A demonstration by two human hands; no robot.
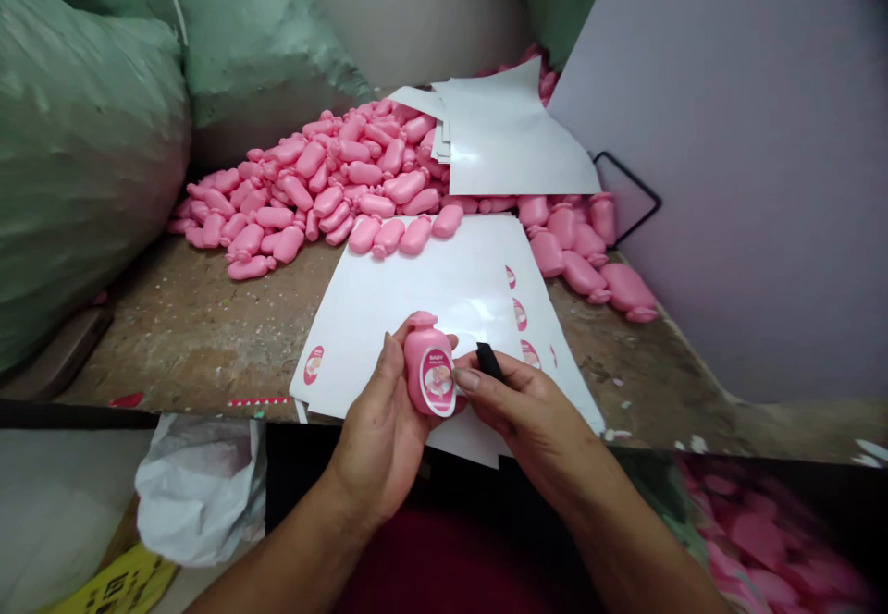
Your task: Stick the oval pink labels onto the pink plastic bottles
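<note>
"What are the fingers doing, from where you sit?"

"Through the head camera I see the left hand (381, 434) with its fingers wrapped around a pink bottle (419, 348), cap up. On the right hand (545, 420), thumb and index finger come together at the edge of the bottle's oval BABY label (437, 383); whether they pinch it or only press, I can't tell. A black band (489, 362) shows at those fingers."

"And that bottle is where?"

"Held above the near part of some sticker sheets (416, 304) on the counter (166, 318)."

"Further out?"

"I have four loose bottles (414, 236) lying across the sheets' far end, a bottle heap (295, 190) behind, white sheets (517, 138) over part of it, and green sacks (83, 133) at left."
</note>
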